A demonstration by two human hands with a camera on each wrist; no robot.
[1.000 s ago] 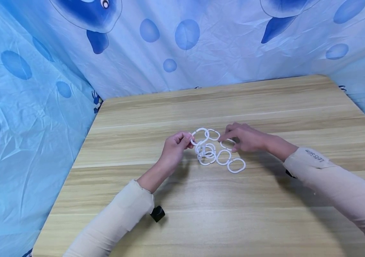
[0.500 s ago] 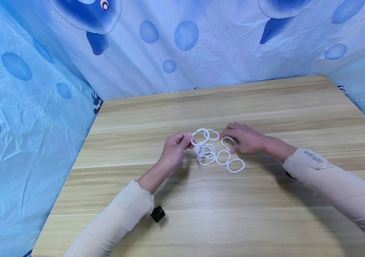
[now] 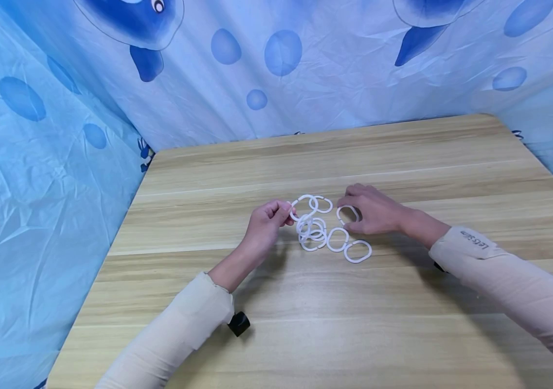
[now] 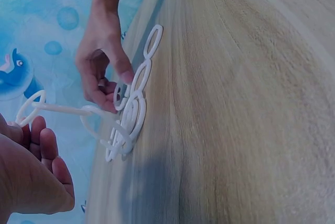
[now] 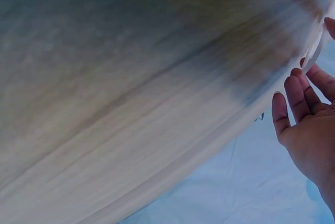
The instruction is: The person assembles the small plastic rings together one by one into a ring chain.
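Note:
My left hand (image 3: 267, 222) pinches a white plastic chain link (image 3: 307, 196), an oval ring with a small gap, raised off the table. From it more joined links slope down to a heap (image 3: 312, 249) of overlapping links, as the left wrist view shows. To the right, my right hand (image 3: 375, 210) holds another link (image 3: 338, 214) between thumb and fingertips, tilted up close over the table. In the right wrist view that link (image 5: 314, 56) appears only at the edge. Two further links (image 3: 338, 250) lie flat in front of the right hand.
The wood-grain table (image 3: 378, 335) reaches well past the links on every side. Blue curtains (image 3: 184, 102) with whale prints hang behind it and at the left. A small black block (image 3: 239, 324) sits under the left sleeve.
My right hand has shifted slightly right, and its fingers have closed on a link, which now tilts up. My left hand keeps its place with its link.

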